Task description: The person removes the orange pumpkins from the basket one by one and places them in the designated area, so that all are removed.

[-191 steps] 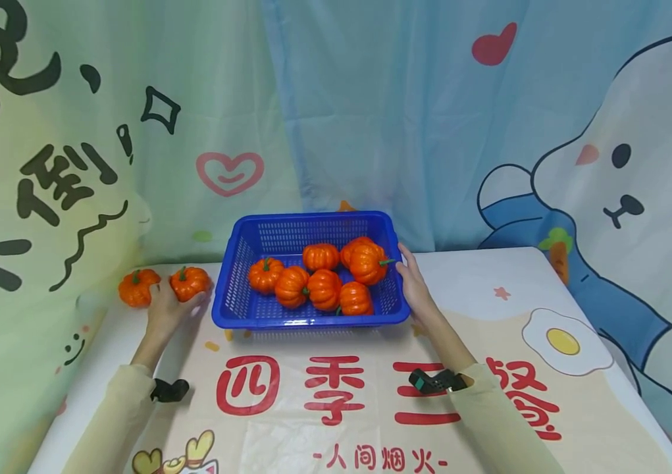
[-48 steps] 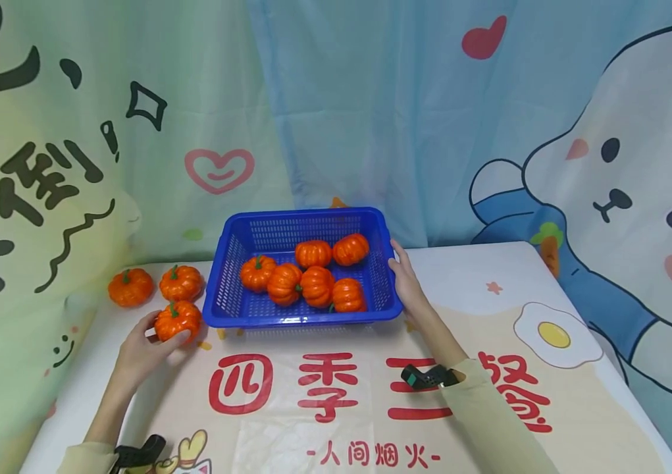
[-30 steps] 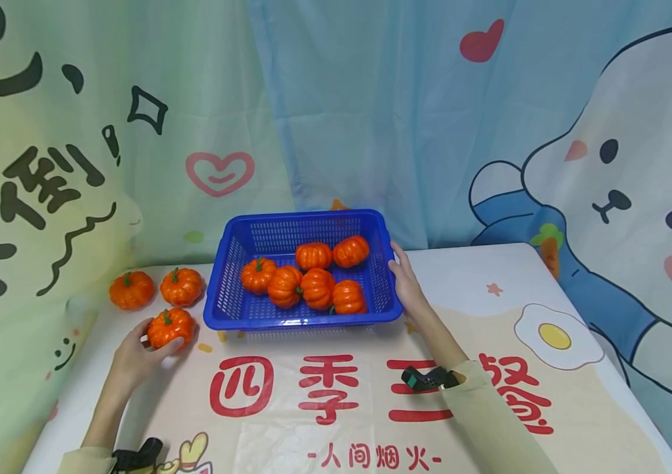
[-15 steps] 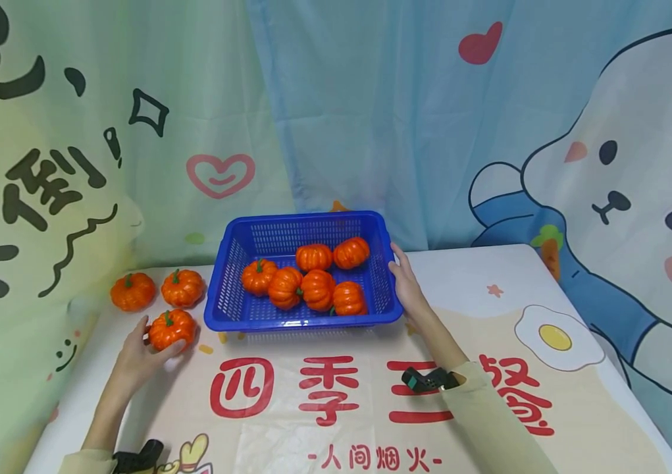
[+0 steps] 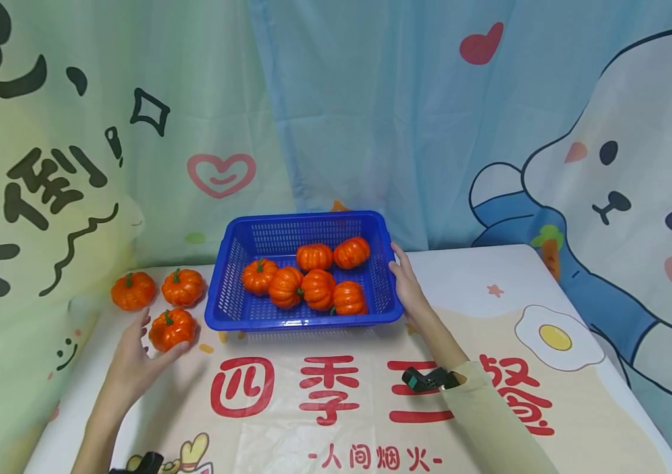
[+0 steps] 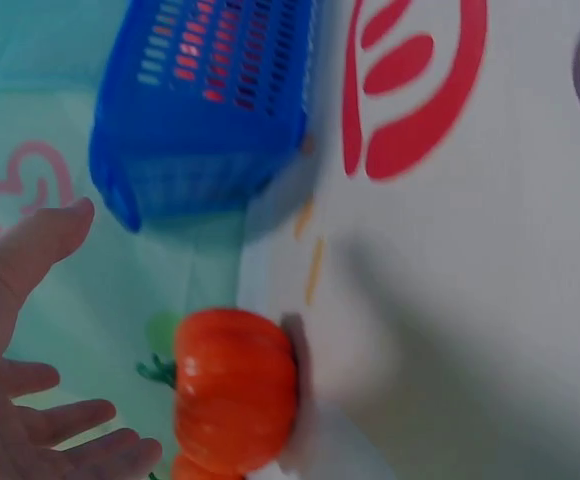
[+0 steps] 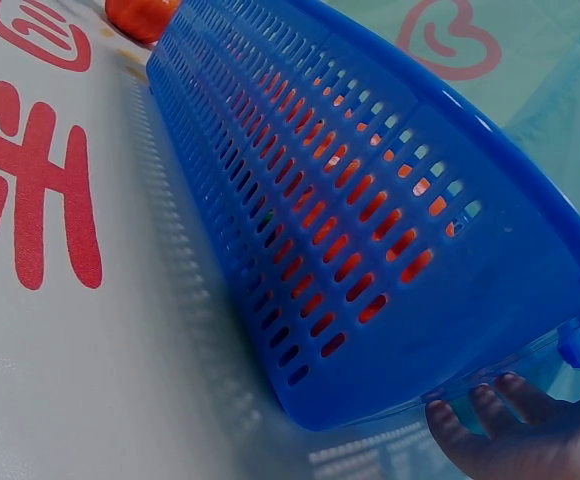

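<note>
In the head view my left hand (image 5: 128, 368) is spread around a small orange pumpkin (image 5: 173, 330) on the table, thumb and fingers apart from it. Two more pumpkins stand behind it, the left pumpkin (image 5: 133, 291) and the right pumpkin (image 5: 183, 288), all with green stems up. The left wrist view shows the open left hand (image 6: 20, 370) beside a pumpkin (image 6: 235, 390). My right hand (image 5: 409, 286) holds the right side of a blue plastic basket (image 5: 306, 322) by its rim. Its fingers (image 7: 490, 410) lie against the outer wall; the thumb is hidden in that view. Several pumpkins (image 5: 285, 287) lie inside.
The table (image 5: 466, 283) has a printed cover with red characters and a fried egg picture (image 5: 561, 339). A patterned curtain (image 5: 347, 118) hangs close behind the basket and along the left side. Black straps (image 5: 430, 380) sit at both wrists.
A pumpkin has left the basket's right end, and the left hand has set it in front of the two others. That hand has just released it and drawn slightly back. The right hand stays.
</note>
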Demonstrator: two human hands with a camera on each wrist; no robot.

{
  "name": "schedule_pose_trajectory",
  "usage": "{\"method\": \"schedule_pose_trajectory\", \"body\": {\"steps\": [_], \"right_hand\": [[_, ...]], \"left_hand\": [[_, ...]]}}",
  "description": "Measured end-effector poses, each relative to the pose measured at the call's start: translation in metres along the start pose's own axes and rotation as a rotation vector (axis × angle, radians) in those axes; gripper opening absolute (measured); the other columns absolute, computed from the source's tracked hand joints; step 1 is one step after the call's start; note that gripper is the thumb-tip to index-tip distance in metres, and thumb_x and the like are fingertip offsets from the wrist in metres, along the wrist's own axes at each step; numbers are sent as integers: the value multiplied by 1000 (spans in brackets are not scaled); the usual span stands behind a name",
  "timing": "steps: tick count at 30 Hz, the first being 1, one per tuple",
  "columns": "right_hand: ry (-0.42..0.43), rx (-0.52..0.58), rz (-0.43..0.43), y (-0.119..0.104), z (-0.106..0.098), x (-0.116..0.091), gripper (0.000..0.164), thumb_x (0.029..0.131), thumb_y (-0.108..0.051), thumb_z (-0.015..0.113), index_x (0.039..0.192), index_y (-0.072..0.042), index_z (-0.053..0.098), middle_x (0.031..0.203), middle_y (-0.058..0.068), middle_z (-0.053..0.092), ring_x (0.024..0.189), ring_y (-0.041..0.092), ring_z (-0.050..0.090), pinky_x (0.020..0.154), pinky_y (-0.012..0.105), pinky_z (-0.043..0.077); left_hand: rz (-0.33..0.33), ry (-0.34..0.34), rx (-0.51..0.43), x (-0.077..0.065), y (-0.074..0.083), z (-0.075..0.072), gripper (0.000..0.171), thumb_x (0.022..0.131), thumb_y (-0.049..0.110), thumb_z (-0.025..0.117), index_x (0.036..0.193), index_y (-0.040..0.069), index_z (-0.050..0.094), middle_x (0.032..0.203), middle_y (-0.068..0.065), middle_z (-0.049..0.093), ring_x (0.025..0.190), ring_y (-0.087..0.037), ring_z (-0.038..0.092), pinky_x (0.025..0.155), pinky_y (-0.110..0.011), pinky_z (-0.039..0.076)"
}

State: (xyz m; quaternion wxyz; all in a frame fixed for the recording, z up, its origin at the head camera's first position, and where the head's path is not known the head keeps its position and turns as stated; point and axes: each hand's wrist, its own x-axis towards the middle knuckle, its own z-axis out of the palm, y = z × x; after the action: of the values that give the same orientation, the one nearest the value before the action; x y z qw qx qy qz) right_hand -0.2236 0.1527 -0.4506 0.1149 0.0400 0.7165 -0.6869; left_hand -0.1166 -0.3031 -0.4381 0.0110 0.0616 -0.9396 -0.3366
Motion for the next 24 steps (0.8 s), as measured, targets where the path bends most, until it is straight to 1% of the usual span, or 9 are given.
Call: {"method": "schedule_pose_trajectory", "body": {"steps": [4, 8, 12, 14, 17, 19, 20, 22, 24], "right_hand": [[-1, 6, -5, 0, 1, 0, 53, 106, -25, 21, 157, -28, 4, 165, 6, 4, 150, 33, 16, 123, 54, 12], [-3, 2, -9, 0, 1, 0, 53, 106, -25, 21, 157, -28, 4, 165, 6, 4, 150, 34, 16, 122, 56, 12], [-3, -6, -7, -1, 1, -1, 53, 106, -25, 20, 157, -28, 3, 165, 6, 4, 150, 34, 16, 122, 56, 12], [-1, -10, -5, -1, 1, -1, 53, 106, -25, 20, 157, -28, 3, 165, 6, 4, 150, 34, 16, 122, 57, 12], [2, -9, -5, -1, 1, 0, 53, 106, -25, 21, 157, -28, 4, 165, 6, 3, 150, 34, 15, 122, 57, 11], [1, -2, -9, 0, 0, 0, 53, 106, -25, 21, 157, -28, 4, 165, 6, 3, 150, 34, 15, 122, 56, 11], [0, 2, -8, 0, 0, 0, 53, 106, -25, 21, 157, -28, 4, 165, 6, 3, 150, 33, 15, 122, 56, 11], [-2, 9, -5, 0, 0, 0, 53, 106, -25, 20, 157, -28, 4, 165, 5, 4, 150, 33, 15, 122, 56, 12], [-3, 10, -1, 1, -1, -1, 53, 106, -25, 20, 157, -29, 4, 165, 5, 3, 150, 33, 15, 122, 56, 12]], "left_hand": [[72, 24, -29, -3, 10, 1, 103, 84, 37, 75, 155, 1, 9, 150, -36, 27, 133, -55, 32, 96, -72, 38], [121, 39, -58, -4, 19, 2, 101, 84, 31, 75, 154, 0, 10, 150, -36, 27, 133, -56, 33, 98, -72, 35], [173, 65, -80, -3, 26, 2, 99, 84, 28, 76, 155, 1, 12, 149, -35, 30, 132, -55, 34, 99, -73, 34], [193, 71, -75, -2, 34, 1, 97, 84, 29, 75, 155, 2, 13, 149, -33, 32, 132, -54, 35, 99, -73, 35], [215, 54, -46, 1, 50, 0, 95, 86, 33, 73, 154, 3, 15, 150, -31, 33, 132, -52, 36, 97, -72, 38], [239, 29, -18, 7, 63, 1, 94, 87, 37, 72, 155, 4, 15, 150, -30, 33, 132, -50, 39, 95, -68, 44], [258, 13, -9, 11, 71, 1, 94, 87, 38, 71, 154, 4, 15, 150, -29, 33, 132, -50, 40, 94, -65, 46], [296, -27, -23, 21, 85, 4, 92, 88, 37, 71, 155, 5, 16, 151, -27, 33, 133, -48, 41, 95, -61, 48], [331, -72, -27, 34, 101, 9, 92, 88, 37, 70, 155, 6, 16, 152, -26, 32, 134, -46, 41, 96, -58, 48]]}}
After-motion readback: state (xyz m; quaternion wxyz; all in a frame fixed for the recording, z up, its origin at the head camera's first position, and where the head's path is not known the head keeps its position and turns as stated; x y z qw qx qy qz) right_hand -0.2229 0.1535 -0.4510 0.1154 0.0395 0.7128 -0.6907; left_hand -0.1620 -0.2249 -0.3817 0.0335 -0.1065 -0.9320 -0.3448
